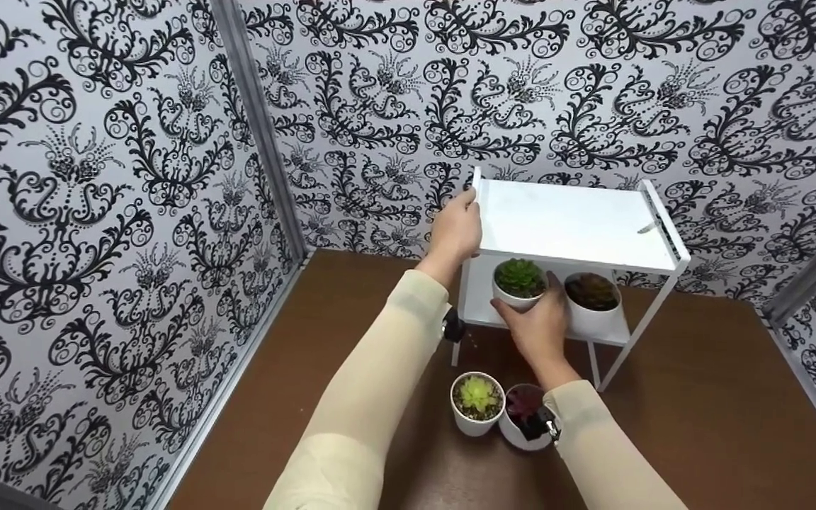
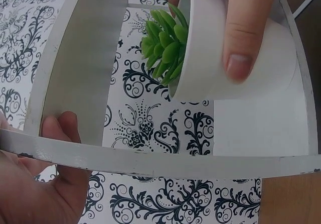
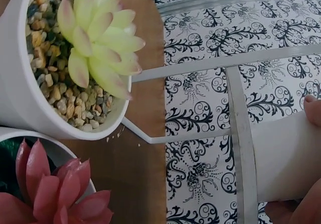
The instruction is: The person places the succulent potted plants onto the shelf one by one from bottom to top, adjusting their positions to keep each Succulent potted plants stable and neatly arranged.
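My left hand (image 1: 456,228) grips the left side of a white two-tier shelf rack (image 1: 571,221) at its upper tier. In the left wrist view, fingers (image 2: 62,128) curl round the rack's frame. A white pot with a green succulent (image 1: 508,299) is held by my right hand (image 1: 541,327) at the left half of the lower tier, under the top board. The left wrist view shows the thumb pressed along that white pot's side (image 2: 205,53). Whether the pot's base touches the lower board cannot be told.
A second white pot with a brownish succulent (image 1: 588,319) stands on the lower tier at right. Before the rack, on the brown table (image 1: 337,340), are a pot with a yellow-green succulent (image 1: 475,423) and a pot with a red succulent (image 1: 527,444). Patterned walls stand behind and left.
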A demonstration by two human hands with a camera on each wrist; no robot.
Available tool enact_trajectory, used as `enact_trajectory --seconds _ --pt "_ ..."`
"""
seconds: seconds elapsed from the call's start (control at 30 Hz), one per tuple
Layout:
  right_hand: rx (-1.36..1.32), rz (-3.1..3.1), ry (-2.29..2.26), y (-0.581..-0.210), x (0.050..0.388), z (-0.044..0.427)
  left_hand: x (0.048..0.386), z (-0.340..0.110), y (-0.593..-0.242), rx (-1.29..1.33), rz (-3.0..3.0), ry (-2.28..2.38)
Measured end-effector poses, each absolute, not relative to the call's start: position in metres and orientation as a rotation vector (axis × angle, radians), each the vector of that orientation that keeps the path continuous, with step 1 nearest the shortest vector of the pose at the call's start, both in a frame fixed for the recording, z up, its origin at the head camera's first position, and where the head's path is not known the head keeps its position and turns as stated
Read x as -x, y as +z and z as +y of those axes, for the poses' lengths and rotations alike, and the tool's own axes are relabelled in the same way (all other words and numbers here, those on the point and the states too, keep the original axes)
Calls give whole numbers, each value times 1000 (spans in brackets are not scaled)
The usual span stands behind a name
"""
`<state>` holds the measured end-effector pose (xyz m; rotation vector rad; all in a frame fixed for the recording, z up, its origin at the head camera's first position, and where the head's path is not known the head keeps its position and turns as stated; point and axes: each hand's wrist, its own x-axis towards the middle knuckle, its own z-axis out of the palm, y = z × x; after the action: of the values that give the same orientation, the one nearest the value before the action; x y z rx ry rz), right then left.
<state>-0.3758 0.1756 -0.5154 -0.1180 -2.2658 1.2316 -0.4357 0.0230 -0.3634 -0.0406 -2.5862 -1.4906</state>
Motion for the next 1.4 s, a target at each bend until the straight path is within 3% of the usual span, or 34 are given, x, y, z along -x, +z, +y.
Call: enact_trajectory --seconds 0.7,1.4 --pt "187 -2267 1211 -507 361 177 436 29 -359 46 -2612 -1497" --pt "10 -2337 1150 -528 308 189 436 24 -364 53 -2571 -1526"
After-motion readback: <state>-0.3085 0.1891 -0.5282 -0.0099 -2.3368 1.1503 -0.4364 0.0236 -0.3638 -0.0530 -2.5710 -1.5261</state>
